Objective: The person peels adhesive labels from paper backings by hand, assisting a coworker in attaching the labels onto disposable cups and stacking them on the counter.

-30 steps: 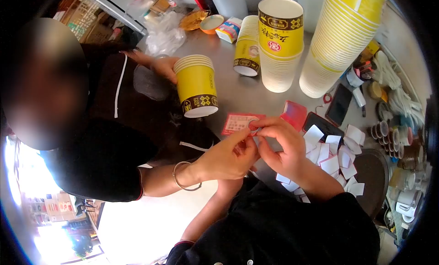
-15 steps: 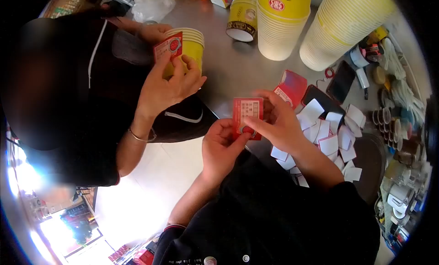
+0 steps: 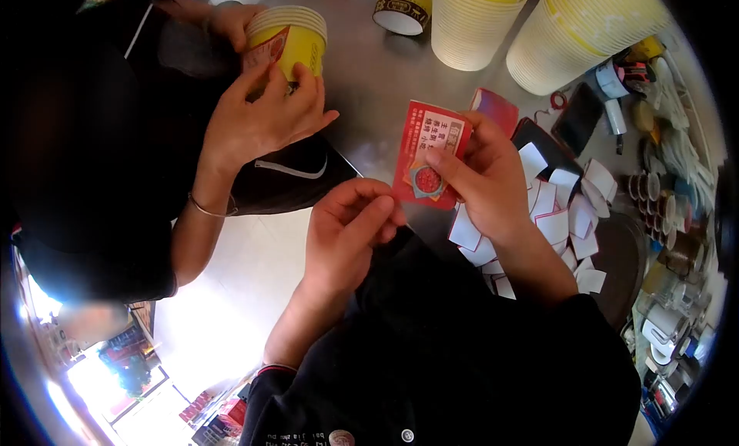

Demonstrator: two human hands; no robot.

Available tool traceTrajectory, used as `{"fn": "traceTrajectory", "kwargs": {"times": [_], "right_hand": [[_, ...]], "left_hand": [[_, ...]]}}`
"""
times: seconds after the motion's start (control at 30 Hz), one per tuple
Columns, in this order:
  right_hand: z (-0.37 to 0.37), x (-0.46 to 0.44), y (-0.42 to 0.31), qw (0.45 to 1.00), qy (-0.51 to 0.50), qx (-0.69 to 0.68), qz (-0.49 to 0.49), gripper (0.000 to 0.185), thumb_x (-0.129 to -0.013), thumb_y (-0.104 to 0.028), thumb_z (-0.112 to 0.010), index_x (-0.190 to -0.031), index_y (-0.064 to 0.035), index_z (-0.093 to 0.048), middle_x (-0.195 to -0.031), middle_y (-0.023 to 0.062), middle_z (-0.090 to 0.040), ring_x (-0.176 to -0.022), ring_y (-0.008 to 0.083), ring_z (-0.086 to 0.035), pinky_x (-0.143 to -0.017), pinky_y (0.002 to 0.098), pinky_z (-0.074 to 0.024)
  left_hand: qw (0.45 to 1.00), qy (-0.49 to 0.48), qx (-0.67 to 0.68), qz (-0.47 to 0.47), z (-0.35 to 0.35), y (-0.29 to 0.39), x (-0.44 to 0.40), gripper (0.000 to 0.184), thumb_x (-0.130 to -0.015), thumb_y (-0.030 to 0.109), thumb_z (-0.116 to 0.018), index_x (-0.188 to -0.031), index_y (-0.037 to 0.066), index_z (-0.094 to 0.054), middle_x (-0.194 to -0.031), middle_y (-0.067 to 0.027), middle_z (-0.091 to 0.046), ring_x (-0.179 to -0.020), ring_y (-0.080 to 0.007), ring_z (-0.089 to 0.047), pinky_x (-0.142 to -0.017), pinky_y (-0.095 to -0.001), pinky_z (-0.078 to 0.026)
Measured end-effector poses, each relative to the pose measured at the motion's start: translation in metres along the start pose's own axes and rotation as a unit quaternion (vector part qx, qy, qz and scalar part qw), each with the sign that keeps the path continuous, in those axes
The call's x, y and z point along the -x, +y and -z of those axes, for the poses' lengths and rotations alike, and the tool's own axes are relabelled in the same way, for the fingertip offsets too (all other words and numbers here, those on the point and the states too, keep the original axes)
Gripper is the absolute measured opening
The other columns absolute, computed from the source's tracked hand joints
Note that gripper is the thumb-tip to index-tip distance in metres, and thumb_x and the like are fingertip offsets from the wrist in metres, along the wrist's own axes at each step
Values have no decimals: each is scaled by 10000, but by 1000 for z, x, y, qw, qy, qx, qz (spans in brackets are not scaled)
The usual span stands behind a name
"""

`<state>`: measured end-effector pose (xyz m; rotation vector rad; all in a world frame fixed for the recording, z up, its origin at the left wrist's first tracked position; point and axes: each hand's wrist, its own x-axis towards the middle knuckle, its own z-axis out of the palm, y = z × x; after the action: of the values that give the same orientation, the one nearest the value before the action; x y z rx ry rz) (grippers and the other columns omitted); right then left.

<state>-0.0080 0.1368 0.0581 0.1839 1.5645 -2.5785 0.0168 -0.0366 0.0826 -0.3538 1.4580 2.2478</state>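
Red printed card [image 3: 409, 153] is held up near the bench edge, before the wearer's torso; the face with a text panel and a bowl picture points at the camera. Right hand [image 3: 493, 188]: grip closed on the card, thumb across the face, fingers behind. Left hand [image 3: 339, 234]: fingers curled toward the thumb, at the card's lower left corner; cannot tell whether this grip pinches anything.

Pile of white-backed cards [image 3: 553, 224] lies loosely overlapped beside the right forearm. Beyond it on the metal bench [image 3: 369, 92]: a dark phone [image 3: 579, 121].

At left, a co-worker's hand [image 3: 265, 126] holds a red label [image 3: 268, 48] against yellow paper cups [image 3: 306, 51]; the co-worker's other hand [image 3: 231, 22] touches the cups. Farther out, cup stack [image 3: 471, 34] stands on the bench.
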Motion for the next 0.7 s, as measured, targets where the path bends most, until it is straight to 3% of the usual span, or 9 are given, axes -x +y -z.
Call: {"fn": "traceTrajectory", "kwargs": {"times": [0.33, 0.4, 0.47, 0.5, 0.53, 0.6, 0.67, 0.7], "right_hand": [[-4, 2, 2, 1000, -14, -18, 1, 312, -830, -55, -642, -1090, 8, -481, -967, 100, -623, -850, 115, -614, -742, 244, -511], [-5, 1, 3, 1000, -17, -22, -8, 330, -823, -59, -651, -1096, 12, -480, -963, 100, -622, -835, 108, -610, -731, 239, -508], [-4, 0, 6, 992, -15, 113, -56, 419, -787, -67, -678, -1141, -7, -463, -924, 82, -621, -772, 127, -608, -670, 236, -491], [-5, 1, 7, 992, -15, 113, -57, 419, -787, -67, -678, -1141, -7, -463, -924, 82, -621, -772, 127, -608, -670, 236, -491], [-7, 3, 9, 957, 16, 279, 80, 402, -777, -23, -657, -1136, 2, -476, -935, 92, -598, -822, 143, -599, -695, 236, -474], [-5, 8, 8, 876, 46, 431, 213, 392, -768, 21, -636, -1131, 11, -489, -946, 102, -575, -872, 159, -591, -720, 236, -457], [3, 13, 1, 920, -117, 294, 232, 339, -762, 22, -641, -1087, 11, -543, -943, 111, -578, -887, 174, -584, -728, 241, -449], [0, 16, -4, 941, -166, 243, 169, 265, -763, 31, -636, -1023, 19, -588, -949, 118, -584, -859, 176, -595, -722, 241, -463]], "left_hand": [[998, -1, 58, 2, 3, -3, 0, 85, -854, 16, -539, -929, -15, -562, -740, -69, -575, -610, -91, -478, -557, -202, -381], [995, -56, 81, -22, 7, -5, -1, 76, -850, 14, -538, -915, -14, -566, -735, -63, -575, -607, -90, -476, -563, -198, -376], [997, -36, 53, -33, 3, -2, 3, 72, -847, 10, -542, -909, -14, -568, -734, -57, -576, -609, -88, -480, -568, -196, -377], [999, -16, 24, -43, 1, -1, 5, 68, -844, 7, -545, -904, -14, -570, -732, -52, -577, -611, -86, -483, -572, -195, -378], [999, -16, 24, -43, 1, 0, 6, 68, -844, 7, -545, -904, -14, -570, -732, -52, -577, -611, -86, -483, -572, -195, -378], [996, -6, -25, -85, 0, 0, 7, 71, -840, 9, -556, -905, -13, -573, -735, -44, -583, -631, -76, -502, -573, -189, -381], [995, 3, -40, -90, 1, 0, 9, 73, -843, 12, -559, -910, -14, -575, -751, -43, -587, -654, -73, -516, -588, -185, -392], [994, 11, -54, -95, 1, 0, 9, 76, -847, 15, -562, -915, -15, -576, -767, -42, -591, -676, -70, -531, -602, -181, -403]]}}
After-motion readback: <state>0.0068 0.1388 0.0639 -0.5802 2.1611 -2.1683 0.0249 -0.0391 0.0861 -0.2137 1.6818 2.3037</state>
